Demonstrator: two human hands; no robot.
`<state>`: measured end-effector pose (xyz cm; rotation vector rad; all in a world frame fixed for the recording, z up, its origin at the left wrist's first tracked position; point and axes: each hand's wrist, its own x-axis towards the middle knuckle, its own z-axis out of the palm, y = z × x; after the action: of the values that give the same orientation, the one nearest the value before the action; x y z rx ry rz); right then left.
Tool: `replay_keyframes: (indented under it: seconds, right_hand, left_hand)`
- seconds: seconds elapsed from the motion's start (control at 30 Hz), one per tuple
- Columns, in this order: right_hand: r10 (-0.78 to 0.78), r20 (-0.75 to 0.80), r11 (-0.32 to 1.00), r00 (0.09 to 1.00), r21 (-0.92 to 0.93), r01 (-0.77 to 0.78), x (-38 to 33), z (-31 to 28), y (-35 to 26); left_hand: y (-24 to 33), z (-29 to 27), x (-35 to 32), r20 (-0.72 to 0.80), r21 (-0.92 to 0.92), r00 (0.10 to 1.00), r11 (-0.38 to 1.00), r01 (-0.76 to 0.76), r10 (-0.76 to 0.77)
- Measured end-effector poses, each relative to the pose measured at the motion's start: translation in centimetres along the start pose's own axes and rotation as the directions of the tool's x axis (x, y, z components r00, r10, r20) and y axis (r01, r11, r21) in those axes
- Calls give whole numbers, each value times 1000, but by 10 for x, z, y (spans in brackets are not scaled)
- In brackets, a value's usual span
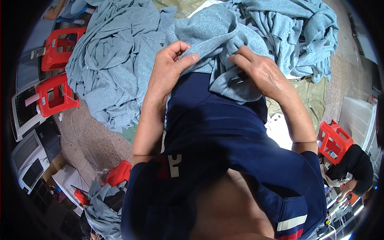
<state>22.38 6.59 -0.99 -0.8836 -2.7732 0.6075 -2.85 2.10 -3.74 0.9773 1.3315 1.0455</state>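
Observation:
A light grey-blue knit garment [210, 34] lies bunched across my lap, partly over my dark blue trousers. My left hand [172, 64] pinches its folded edge between thumb and fingers. On the other side, my right hand [260, 72] is closed on the cloth, its fingertips pressed into a fold. Below those fingers, thin shiny metal tips [238, 81] stick out over a hanging flap of the garment. Most of that small tool is hidden in the palm, so its kind is unclear.
Heaps of similar knitwear lie at the left [116, 60] and the right [296, 36] on olive sheeting [312, 100]. Red plastic stools [58, 96] stand at the left, another red stool [335, 142] at the right. Beyond it a person in black [356, 168] bends over.

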Motion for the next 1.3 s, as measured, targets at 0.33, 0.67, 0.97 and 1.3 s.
replay_keyframes:
  seconds: [0.33,0.67,0.97,1.3]
  right_hand:
    - [-396,-563,905,725,-104,414,-5,-11,-17]
    - [-277,-625,951,730,-72,299,-1,28,-33]
    - [-68,-617,925,784,256,281,9,38,-51]
    - [183,-363,920,914,390,-30,-19,56,-25]
  left_hand:
    - [59,11,-23,190,-161,981,987,-20,51]
    - [32,30,-36,281,189,931,938,-291,232]
    - [27,17,-45,209,405,851,750,-523,481]
    - [10,-73,-41,-118,-34,992,999,31,-35]
